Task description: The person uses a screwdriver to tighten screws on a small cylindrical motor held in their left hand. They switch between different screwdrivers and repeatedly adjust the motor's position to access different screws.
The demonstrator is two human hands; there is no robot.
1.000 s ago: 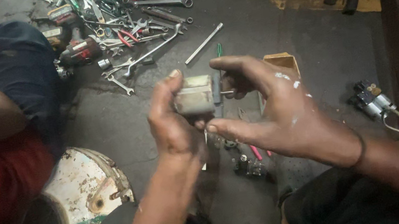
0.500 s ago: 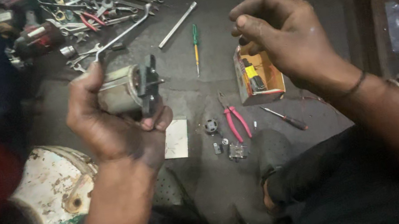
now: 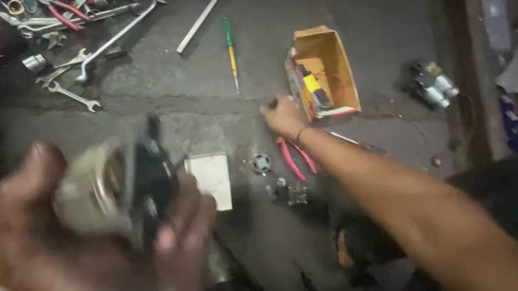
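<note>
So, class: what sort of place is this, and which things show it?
Probably a repair workshop floor: spanners lie heaped on dark concrete, a green screwdriver and red pliers lie loose, and the left hand holds a small motor.

A: Views on record?

B: One. Head-worn camera, looking steeply down onto a dark workshop floor [image 3: 357,67].

A: Range?

B: Close; left hand [image 3: 94,261] looms large and blurred at lower left. Right hand [image 3: 284,117] sits farther out, mid-frame.

Your arms are bare, with no sleeves; a thin dark band circles the wrist of your right hand [image 3: 284,117].
</note>
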